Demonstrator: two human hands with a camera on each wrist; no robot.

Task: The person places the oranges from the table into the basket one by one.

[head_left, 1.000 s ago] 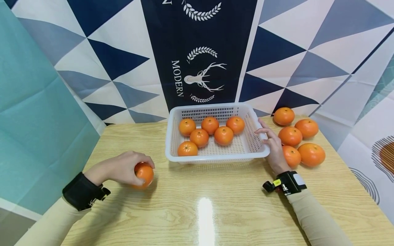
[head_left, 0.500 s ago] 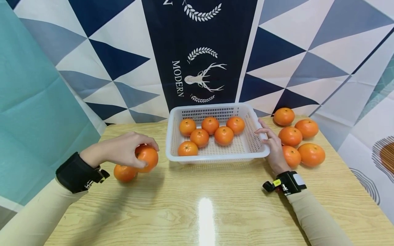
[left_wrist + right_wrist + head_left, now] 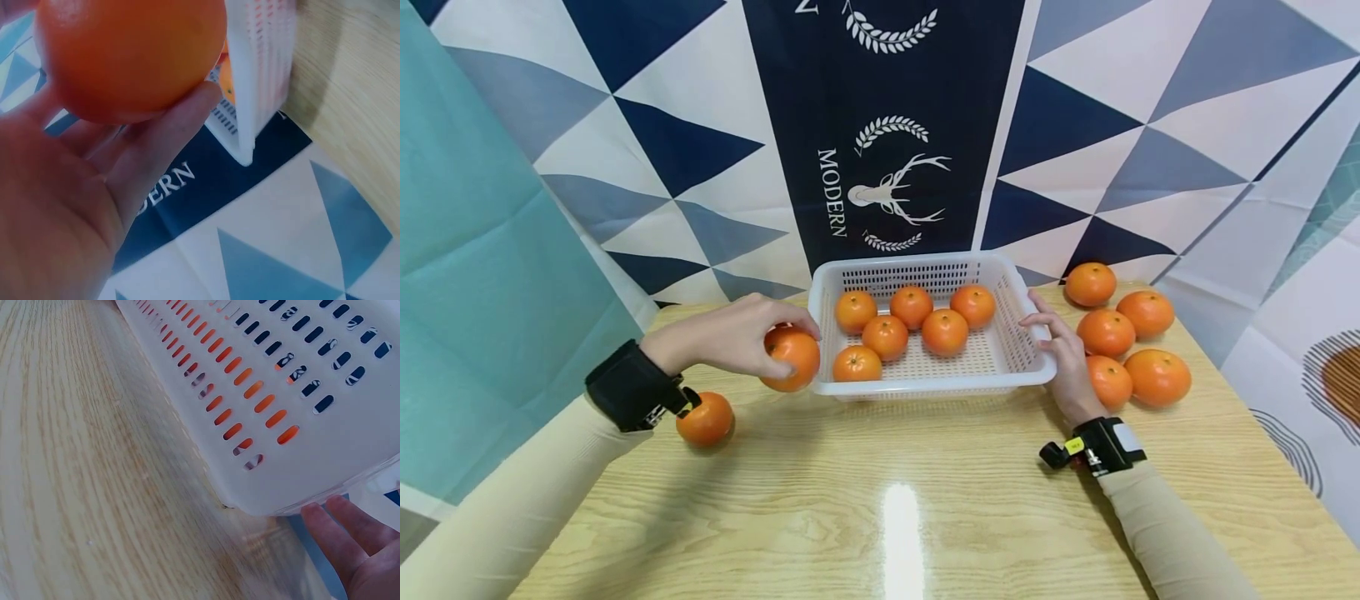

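Observation:
My left hand (image 3: pixel 741 333) grips an orange (image 3: pixel 795 360) from above, held up off the table beside the left end of a white plastic basket (image 3: pixel 895 386). In the left wrist view, the thumb and fingers wrap that orange (image 3: pixel 131 56) close to the basket wall (image 3: pixel 240 81). Another orange (image 3: pixel 706 419) sits on the table below my left wrist. Several oranges (image 3: pixel 945 332) lie inside the basket, mostly toward its left and middle. At the basket's right end, my right hand (image 3: pixel 1069 367) holds the rim, its fingers bent over it; two fingertips (image 3: pixel 317 515) show at the edge.
Several more oranges (image 3: pixel 1157 377) stand grouped on the wooden table (image 3: pixel 985 492) just right of my right hand. A patterned cloth (image 3: pixel 700 167) hangs behind the table, with a teal cloth (image 3: pixel 482 275) on the left.
My left hand has lifted the orange and carried it right and away from me, up to the basket. This uncovered the other orange behind it. My right hand and the basket stay put.

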